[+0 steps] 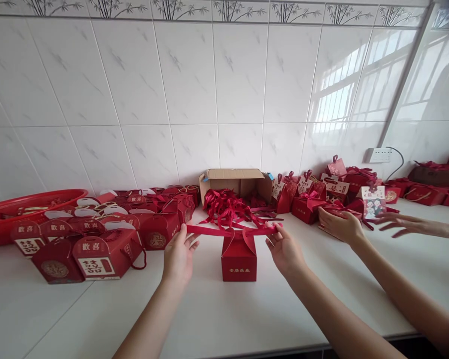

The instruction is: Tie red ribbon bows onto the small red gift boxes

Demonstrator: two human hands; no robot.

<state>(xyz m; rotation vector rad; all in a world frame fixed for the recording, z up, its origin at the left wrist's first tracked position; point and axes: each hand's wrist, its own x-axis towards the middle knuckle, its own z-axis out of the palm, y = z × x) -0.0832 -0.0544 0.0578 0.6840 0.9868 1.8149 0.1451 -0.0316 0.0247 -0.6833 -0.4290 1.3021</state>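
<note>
A small red gift box (pixel 239 259) with gold characters stands upright on the white table in front of me. A red ribbon (pixel 209 230) runs through the closed flaps at its top and stretches out to both sides. My left hand (pixel 179 257) pinches the ribbon's left end between thumb and fingers. On the other side my right hand (pixel 286 247) grips the right end. Neither hand touches the box itself. Behind it, a heap of loose red ribbons (pixel 232 204) spills from an open cardboard box (pixel 235 173).
Several red gift boxes (pixel 108 249) crowd the left, before a red plastic basin (pixel 0 229). More decorated boxes (pixel 309 207) stand at the right. There a co-worker's hands (pixel 340 227) reach in, one at a red box. A power strip (pixel 377 155) is against the tiled wall.
</note>
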